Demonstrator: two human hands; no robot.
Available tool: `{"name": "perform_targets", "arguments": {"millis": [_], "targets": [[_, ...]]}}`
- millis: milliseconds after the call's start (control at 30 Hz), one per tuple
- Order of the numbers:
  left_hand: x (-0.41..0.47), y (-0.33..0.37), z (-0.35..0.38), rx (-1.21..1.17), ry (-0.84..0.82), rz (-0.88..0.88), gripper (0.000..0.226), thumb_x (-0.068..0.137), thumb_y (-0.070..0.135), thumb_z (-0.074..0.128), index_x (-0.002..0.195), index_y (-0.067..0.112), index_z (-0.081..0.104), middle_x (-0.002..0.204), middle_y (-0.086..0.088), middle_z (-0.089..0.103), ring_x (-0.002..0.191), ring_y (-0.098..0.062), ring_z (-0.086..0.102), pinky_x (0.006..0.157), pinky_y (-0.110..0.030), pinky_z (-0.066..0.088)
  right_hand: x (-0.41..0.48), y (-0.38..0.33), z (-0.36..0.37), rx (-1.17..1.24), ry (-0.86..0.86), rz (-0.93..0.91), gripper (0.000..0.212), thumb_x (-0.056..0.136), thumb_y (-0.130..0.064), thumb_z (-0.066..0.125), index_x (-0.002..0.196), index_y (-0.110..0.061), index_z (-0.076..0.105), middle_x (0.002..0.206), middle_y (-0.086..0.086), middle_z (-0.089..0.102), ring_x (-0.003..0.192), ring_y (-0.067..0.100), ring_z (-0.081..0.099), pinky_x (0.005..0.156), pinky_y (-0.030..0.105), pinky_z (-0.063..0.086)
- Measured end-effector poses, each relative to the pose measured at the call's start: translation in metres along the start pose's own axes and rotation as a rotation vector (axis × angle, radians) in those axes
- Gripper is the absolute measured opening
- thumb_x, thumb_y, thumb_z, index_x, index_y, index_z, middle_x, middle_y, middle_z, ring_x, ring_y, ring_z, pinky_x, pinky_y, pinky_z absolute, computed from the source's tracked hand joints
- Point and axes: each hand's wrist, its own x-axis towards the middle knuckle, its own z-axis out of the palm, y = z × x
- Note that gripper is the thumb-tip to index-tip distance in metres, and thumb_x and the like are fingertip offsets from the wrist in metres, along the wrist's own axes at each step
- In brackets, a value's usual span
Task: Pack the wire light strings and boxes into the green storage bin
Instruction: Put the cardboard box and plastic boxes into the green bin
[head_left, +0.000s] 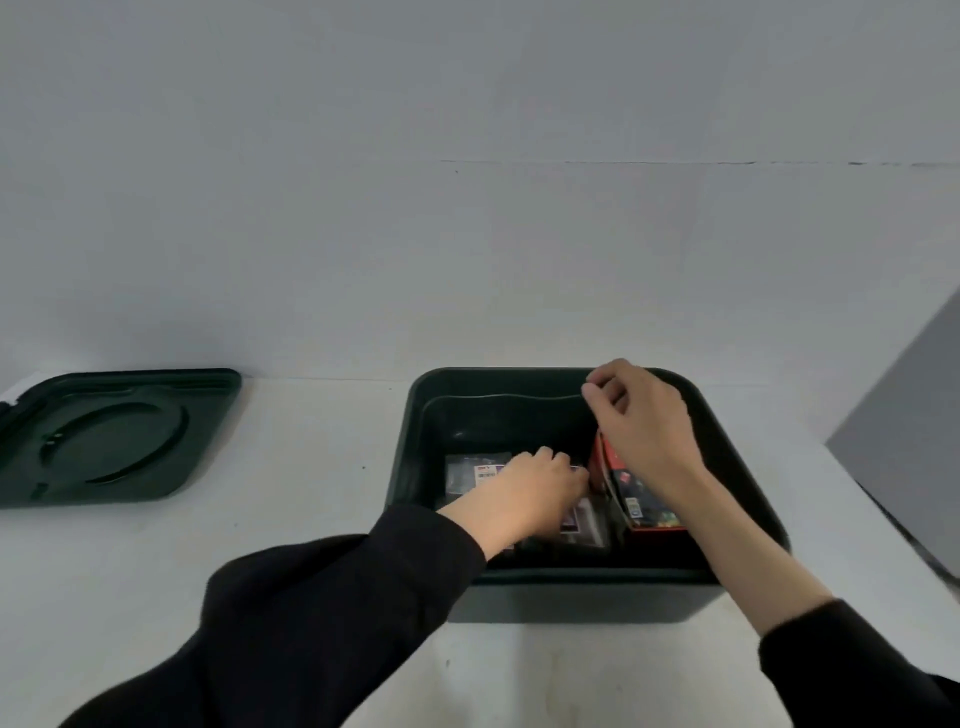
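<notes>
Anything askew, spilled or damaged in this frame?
Nothing spilled or damaged. The red box leans tilted at the right of the green bin, beside flat clear packets; the lid lies off, left on the table.

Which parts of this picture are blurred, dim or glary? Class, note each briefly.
Head view: sleeves and the grey block at right smear with motion blur; the green bin is dim inside, its packets and red box hard to read; light is soft, no glare.
</notes>
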Motion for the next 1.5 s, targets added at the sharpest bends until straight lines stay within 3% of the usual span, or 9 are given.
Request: {"name": "perform_targets", "arguments": {"millis": [200,400,467,600,733,900,967,1100,1500], "targets": [[0.006,0.008,0.013,0.036,-0.069,0.027,0.043,0.093,0.005,0.043,0.135,-0.001,0.031,0.132,-0.022,0.041,0.121,-0.035,0.044,0.091,-0.042,0.042,-0.001,0.001,0.001,-0.067,-0.008,-0.054,0.012,0.09,-0.029,0.055,0.096,-0.021,0.062,0.083,-0.007,0.061,0.071,0.009,0.057,0.067,0.03,0.05],[0.008,-0.004,0.003,0.001,-0.067,-0.032,0.069,0.085,0.026,0.064,0.139,0.006,0.026,0.134,-0.016,0.041,0.121,-0.032,0.042,0.094,-0.041,0.042,-0.004,-0.001,0.002,-0.129,-0.092,-0.084,0.017,0.091,-0.03,0.054,0.104,-0.023,0.06,0.089,-0.008,0.057,0.076,0.01,0.056,0.071,0.032,0.05],[-0.001,-0.019,-0.012,-0.12,0.046,-0.112,0.069,0.08,0.036,0.068,0.136,0.011,0.036,0.13,-0.01,0.045,0.119,-0.027,0.044,0.092,-0.038,0.044,-0.005,-0.002,0.003,-0.168,-0.168,-0.106,0.019,0.091,-0.031,0.053,0.108,-0.023,0.059,0.093,-0.009,0.054,0.083,0.009,0.054,0.074,0.031,0.048],[-0.041,-0.069,-0.031,-0.496,0.556,-0.298,0.009,0.084,0.024,0.06,0.092,0.022,0.062,0.095,0.002,0.059,0.092,-0.015,0.056,0.08,-0.028,0.045,-0.008,-0.01,0.002,-0.168,-0.295,-0.122,0.023,0.093,-0.031,0.053,0.113,-0.022,0.058,0.099,-0.008,0.052,0.091,0.007,0.05,0.077,0.025,0.042],[-0.082,-0.13,-0.007,-0.643,0.844,-0.607,0.006,0.086,0.016,0.059,0.089,0.019,0.061,0.091,0.003,0.06,0.082,-0.014,0.055,0.072,-0.021,0.036,-0.017,-0.043,0.015,0.105,-0.499,-0.063,0.038,0.092,-0.036,0.053,0.13,-0.028,0.049,0.109,-0.006,0.056,0.086,0.006,0.057,0.078,0.021,0.047],[-0.118,-0.196,0.064,-0.765,0.622,-0.972,0.047,0.087,0.015,0.058,0.133,0.009,0.044,0.132,-0.017,0.047,0.12,-0.03,0.046,0.095,-0.035,0.037,-0.042,-0.082,0.055,0.217,-0.931,0.067,0.06,0.096,-0.043,0.043,0.148,-0.034,0.016,0.13,0.004,0.054,0.091,0.026,0.069,0.078,0.035,0.057],[-0.132,-0.212,0.089,-0.771,0.508,-1.075,0.06,0.088,0.018,0.057,0.142,0.009,0.031,0.141,-0.02,0.036,0.128,-0.034,0.038,0.101,-0.041,0.035,-0.05,-0.087,0.062,0.115,-0.976,0.008,0.064,0.096,-0.046,0.039,0.15,-0.035,0.005,0.129,0.009,0.058,0.109,0.026,0.061,0.098,0.036,0.045],[-0.16,-0.231,0.127,-0.736,0.239,-1.165,0.073,0.089,0.022,0.055,0.148,0.007,0.014,0.153,-0.018,0.02,0.14,-0.035,0.018,0.111,-0.045,0.025,-0.055,-0.097,0.061,0.094,-1.011,0.037,0.065,0.097,-0.046,0.036,0.149,-0.037,-0.003,0.132,0.01,0.056,0.119,0.024,0.054,0.101,0.033,0.037],[-0.17,-0.215,0.136,-0.462,0.116,-1.116,0.044,0.091,0.012,0.045,0.134,0.003,0.037,0.128,-0.018,0.045,0.113,-0.033,0.048,0.087,-0.038,0.044,-0.082,-0.12,0.069,0.135,-1.056,0.062,0.062,0.098,-0.044,0.034,0.149,-0.037,0.0,0.146,0.005,0.042,0.131,0.022,0.042,0.103,0.03,0.031]]}}
